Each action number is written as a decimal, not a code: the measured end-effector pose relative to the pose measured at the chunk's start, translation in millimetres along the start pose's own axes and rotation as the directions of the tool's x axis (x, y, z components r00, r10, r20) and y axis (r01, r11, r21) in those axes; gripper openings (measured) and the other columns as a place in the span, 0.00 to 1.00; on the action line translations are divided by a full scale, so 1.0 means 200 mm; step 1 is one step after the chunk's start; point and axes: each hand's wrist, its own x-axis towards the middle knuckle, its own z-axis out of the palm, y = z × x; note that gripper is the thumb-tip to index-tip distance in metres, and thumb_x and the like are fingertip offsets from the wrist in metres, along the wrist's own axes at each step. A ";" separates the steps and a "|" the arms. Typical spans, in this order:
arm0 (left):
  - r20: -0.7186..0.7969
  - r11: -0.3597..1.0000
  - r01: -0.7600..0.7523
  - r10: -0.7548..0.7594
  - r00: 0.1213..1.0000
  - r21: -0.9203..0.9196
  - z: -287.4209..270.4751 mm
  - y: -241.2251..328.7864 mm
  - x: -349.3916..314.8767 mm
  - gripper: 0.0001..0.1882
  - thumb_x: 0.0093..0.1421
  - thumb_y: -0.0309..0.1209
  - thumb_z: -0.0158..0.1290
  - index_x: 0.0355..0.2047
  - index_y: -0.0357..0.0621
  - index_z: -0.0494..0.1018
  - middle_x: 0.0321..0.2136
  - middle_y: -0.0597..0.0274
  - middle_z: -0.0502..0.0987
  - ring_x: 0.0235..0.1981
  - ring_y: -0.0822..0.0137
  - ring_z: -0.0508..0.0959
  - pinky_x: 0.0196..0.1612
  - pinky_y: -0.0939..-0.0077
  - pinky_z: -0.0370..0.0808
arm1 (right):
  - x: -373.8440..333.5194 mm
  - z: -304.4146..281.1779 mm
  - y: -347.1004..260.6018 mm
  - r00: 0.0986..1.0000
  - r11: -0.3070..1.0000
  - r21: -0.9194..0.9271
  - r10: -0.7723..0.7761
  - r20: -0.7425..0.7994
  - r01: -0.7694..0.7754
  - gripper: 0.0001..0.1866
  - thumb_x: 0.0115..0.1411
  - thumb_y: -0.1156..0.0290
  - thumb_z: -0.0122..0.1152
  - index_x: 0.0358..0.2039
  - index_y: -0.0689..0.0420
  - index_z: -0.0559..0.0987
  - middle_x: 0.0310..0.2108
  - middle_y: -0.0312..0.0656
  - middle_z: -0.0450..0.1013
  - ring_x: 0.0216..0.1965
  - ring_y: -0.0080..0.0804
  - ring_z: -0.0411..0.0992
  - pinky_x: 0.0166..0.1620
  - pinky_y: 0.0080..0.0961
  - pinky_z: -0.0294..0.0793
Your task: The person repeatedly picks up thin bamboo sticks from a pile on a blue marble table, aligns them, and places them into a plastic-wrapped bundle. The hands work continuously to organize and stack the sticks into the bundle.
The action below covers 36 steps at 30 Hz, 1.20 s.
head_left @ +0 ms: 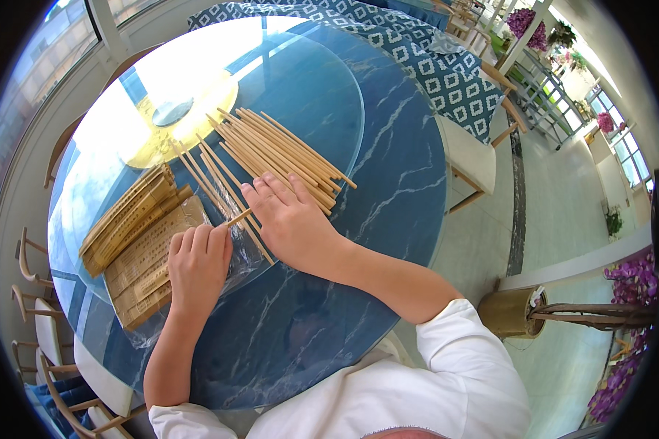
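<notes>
My left hand point(196, 265) is closed, its thumb and fingers pinching the end of a thin wooden chopstick point(239, 218). That stick runs toward my right hand point(291, 223), which lies palm down with fingers stretched out over the near ends of other sticks. The right thumb is hidden. Beyond it fans a pile of light wooden chopsticks point(282, 150) on the table. A few separate sticks point(206, 179) lie to the pile's left, partly over clear plastic wrap point(243, 252). Left of my left hand is a brown printed paper package point(135, 282), with a bundle of tan paper sleeves point(128, 216) at its far side.
Everything rests on a round blue marbled table point(315, 329) with a glass turntable point(322, 80) and strong window glare. A white chair point(468, 157) and patterned cloth point(439, 66) border the far right. Wooden chairs point(47, 322) stand at left, a gold planter point(511, 311) at right.
</notes>
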 end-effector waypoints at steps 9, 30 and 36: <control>0.006 0.997 0.025 -0.026 1.000 0.073 -0.03 -0.03 -0.01 0.07 0.64 0.28 0.66 0.38 0.46 0.77 0.31 0.64 0.78 0.35 0.60 0.80 0.43 0.64 0.75 | 0.02 -0.03 0.00 0.995 0.994 0.086 0.077 -0.063 -0.071 0.15 0.67 0.75 0.59 0.53 0.62 0.74 0.62 0.56 0.77 0.69 0.54 0.70 0.72 0.55 0.65; -0.009 0.998 0.014 -0.013 1.000 0.064 -0.01 -0.01 -0.02 0.08 0.64 0.29 0.67 0.38 0.48 0.77 0.31 0.66 0.78 0.36 0.63 0.81 0.43 0.66 0.76 | -0.02 -0.03 -0.09 1.000 0.992 0.128 -0.005 0.015 0.003 0.24 0.63 0.76 0.63 0.60 0.64 0.75 0.63 0.52 0.77 0.70 0.50 0.69 0.75 0.55 0.60; -0.006 0.998 0.003 -0.002 1.000 0.062 -0.01 0.00 -0.03 0.08 0.63 0.29 0.67 0.39 0.48 0.78 0.32 0.66 0.79 0.37 0.63 0.82 0.43 0.66 0.76 | -0.02 -0.04 -0.13 0.998 0.986 0.157 -0.060 0.019 0.056 0.25 0.62 0.77 0.63 0.61 0.65 0.76 0.62 0.52 0.77 0.70 0.49 0.70 0.76 0.56 0.58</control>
